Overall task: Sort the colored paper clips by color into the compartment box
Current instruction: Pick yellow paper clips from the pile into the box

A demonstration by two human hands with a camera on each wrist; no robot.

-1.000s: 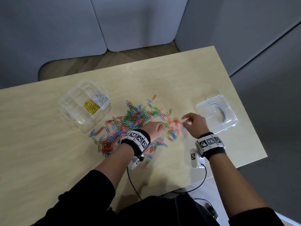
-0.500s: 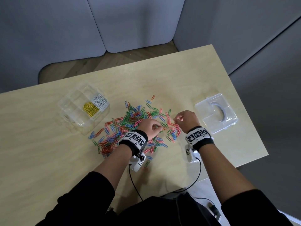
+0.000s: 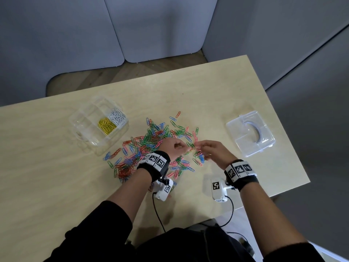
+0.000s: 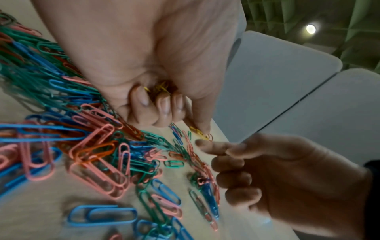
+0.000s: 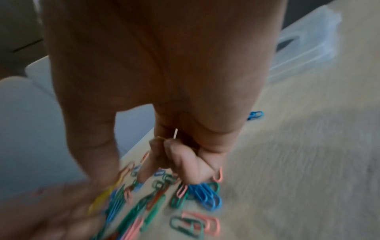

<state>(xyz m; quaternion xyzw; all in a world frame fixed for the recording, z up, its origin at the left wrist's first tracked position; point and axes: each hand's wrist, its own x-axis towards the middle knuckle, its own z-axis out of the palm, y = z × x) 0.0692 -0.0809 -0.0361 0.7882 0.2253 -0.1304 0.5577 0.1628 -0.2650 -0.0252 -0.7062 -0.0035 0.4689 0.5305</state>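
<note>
Loose clips: a heap of paper clips (image 3: pixel 151 146) in blue, green, pink and orange-red lies spread on the middle of the worktop (image 3: pixel 207 91); too many and too tangled to count.
Yellow clip: one yellow clip (image 4: pixel 198 132) sits under the tip of the left thumb at the right edge of the heap, just beside the right index fingertip.
Left hand: the left hand (image 3: pixel 172 148) rests over the heap, its fingers (image 4: pixel 162 105) curled into the palm around a small bunch of yellow clips (image 4: pixel 159 88); number unclear.
Right hand: the right hand (image 3: pixel 212 151) hovers just beside the left, index finger reaching out, the other fingers (image 5: pixel 185 162) curled; a thin pale clip end pokes out between them, so it grips something small, colour unclear.
Compartment box: one clear compartment box (image 3: pixel 83 127) stands left of the heap; one cell holds yellow clips (image 3: pixel 106 125), the next cell white clips (image 3: pixel 117 117).
Lid: one clear lid (image 3: pixel 250 133) with a handle lies well to the right.
Wrist bands: two, one on each wrist.
</note>
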